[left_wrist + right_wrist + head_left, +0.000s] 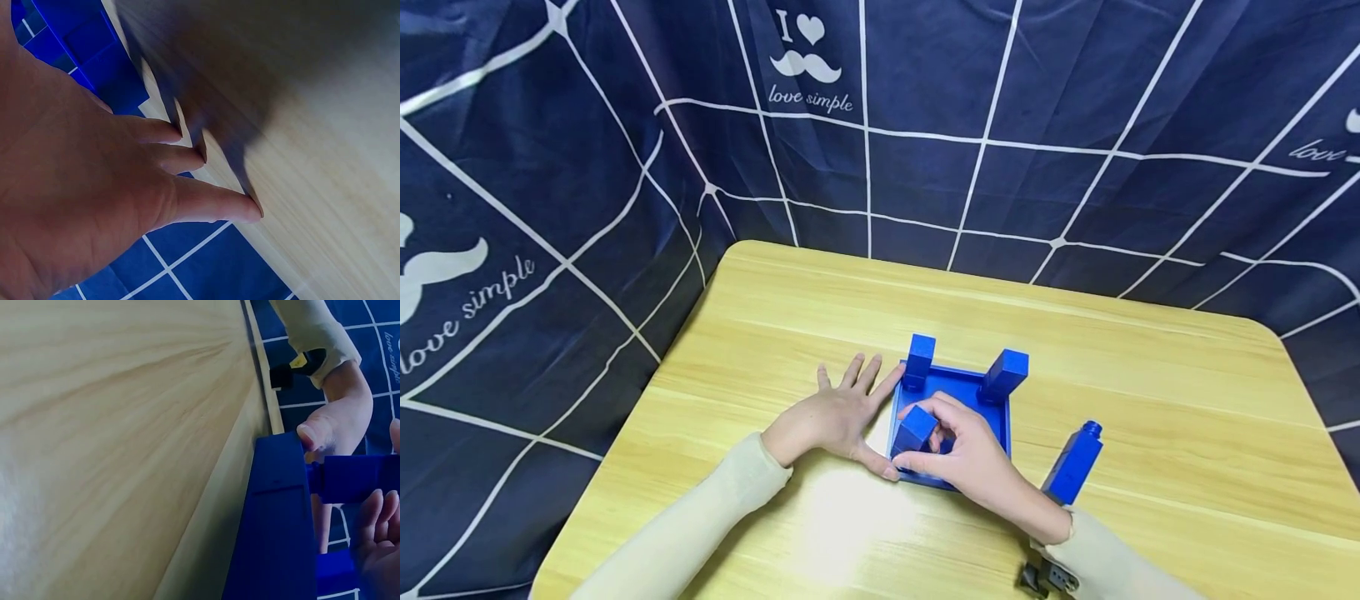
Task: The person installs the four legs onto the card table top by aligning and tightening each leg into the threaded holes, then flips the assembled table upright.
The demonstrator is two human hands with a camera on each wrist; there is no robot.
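A shallow square blue tray-like base (955,385) lies on the table with its raised rim upward. My right hand (973,446) grips a square blue post (916,428) at its near left corner. In the right wrist view, a narrow neck shows between that post (359,479) and the base (275,531). My left hand (838,418) is spread flat along the base's left side, thumb at the near corner and index finger by the far corner. Two more blue posts stand at the far left (919,358) and far right (1004,373) corners.
A loose blue post (1075,467) with a threaded end lies on the wooden table (1172,417) to the right, partly behind my right forearm. A black wrist device (1047,575) sits under the right sleeve. Dark blue patterned cloth (925,167) hangs behind and to the left.
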